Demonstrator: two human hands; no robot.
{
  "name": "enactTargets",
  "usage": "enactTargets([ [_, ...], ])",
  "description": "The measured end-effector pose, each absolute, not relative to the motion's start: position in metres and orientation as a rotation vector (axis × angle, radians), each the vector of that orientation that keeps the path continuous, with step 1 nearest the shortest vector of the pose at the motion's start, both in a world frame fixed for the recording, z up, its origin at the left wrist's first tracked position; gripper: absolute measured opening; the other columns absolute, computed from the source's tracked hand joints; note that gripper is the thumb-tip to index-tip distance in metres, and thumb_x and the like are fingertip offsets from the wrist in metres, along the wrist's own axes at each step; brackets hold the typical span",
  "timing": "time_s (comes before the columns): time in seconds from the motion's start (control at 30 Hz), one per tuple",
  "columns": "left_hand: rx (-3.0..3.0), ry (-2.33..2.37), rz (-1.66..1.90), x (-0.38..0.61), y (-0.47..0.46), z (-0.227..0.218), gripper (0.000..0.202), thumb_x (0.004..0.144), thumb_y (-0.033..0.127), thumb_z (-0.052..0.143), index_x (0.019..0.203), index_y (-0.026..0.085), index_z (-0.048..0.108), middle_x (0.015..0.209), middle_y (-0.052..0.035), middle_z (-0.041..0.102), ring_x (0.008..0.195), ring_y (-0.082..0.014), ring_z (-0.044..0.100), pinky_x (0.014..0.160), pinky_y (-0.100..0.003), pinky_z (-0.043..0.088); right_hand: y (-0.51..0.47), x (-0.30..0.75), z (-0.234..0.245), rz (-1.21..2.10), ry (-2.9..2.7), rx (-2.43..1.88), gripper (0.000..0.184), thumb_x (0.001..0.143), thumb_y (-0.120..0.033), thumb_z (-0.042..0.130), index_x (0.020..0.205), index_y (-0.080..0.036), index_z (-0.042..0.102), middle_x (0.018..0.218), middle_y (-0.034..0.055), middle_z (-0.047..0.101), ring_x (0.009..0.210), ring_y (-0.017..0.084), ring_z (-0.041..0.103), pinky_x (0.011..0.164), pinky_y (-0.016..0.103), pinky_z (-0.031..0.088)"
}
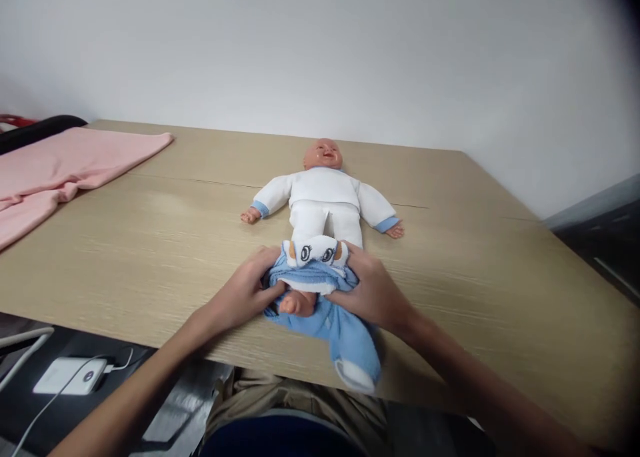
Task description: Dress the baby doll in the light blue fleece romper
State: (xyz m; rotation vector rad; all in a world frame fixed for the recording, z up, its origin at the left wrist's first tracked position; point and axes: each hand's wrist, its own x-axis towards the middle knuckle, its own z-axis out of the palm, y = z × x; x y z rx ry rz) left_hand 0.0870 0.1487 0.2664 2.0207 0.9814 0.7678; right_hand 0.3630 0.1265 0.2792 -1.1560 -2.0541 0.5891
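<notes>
A baby doll [325,187] in white with blue cuffs lies on its back, head toward the wall and legs toward me. Bunched around its lower legs is a blue and white pair of doll pants [330,327] with embroidered eyes on a white patch. My left hand [253,280] grips the left side of this garment, thumb in front, beside a bare doll foot [299,303] that pokes out. On the other side, my right hand [373,287] pinches the cloth. One pant leg hangs toward the table's near edge. The doll's other foot is hidden.
The doll lies on a wooden table [200,243] against a pale wall [320,50]. A pink cloth [75,160] is spread at the left. Below the table's front edge, a white device [70,375] with a cable sits at the lower left.
</notes>
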Motion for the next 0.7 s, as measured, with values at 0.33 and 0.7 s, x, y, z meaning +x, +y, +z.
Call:
enactTargets([
  [0.33,1.979,0.663,0.6,0.08,0.206,0.279,0.025,0.102,0.039,0.081,0.12,0.023,0.084,0.133,-0.0107,0.081,0.129,-0.0315,0.073,0.119,-0.046,0.055,0.158,0.391,0.279,0.765,-2.124,-1.206,0.026,0.083,-0.039,0.081,0.084,-0.023,0.062,0.083,-0.0005,0.068,0.077,0.02,0.06,0.071,0.033,0.046],
  [0.7,1.851,0.691,0.677,0.079,0.228,0.266,0.041,0.103,0.058,0.076,0.099,0.018,0.072,0.09,-0.0018,0.067,0.083,-0.0178,0.063,0.078,-0.031,0.052,0.139,0.43,0.282,1.231,-1.945,-1.107,0.042,0.099,-0.056,0.083,0.117,-0.021,0.068,0.112,0.0055,0.071,0.111,0.027,0.071,0.105,0.042,0.06],
])
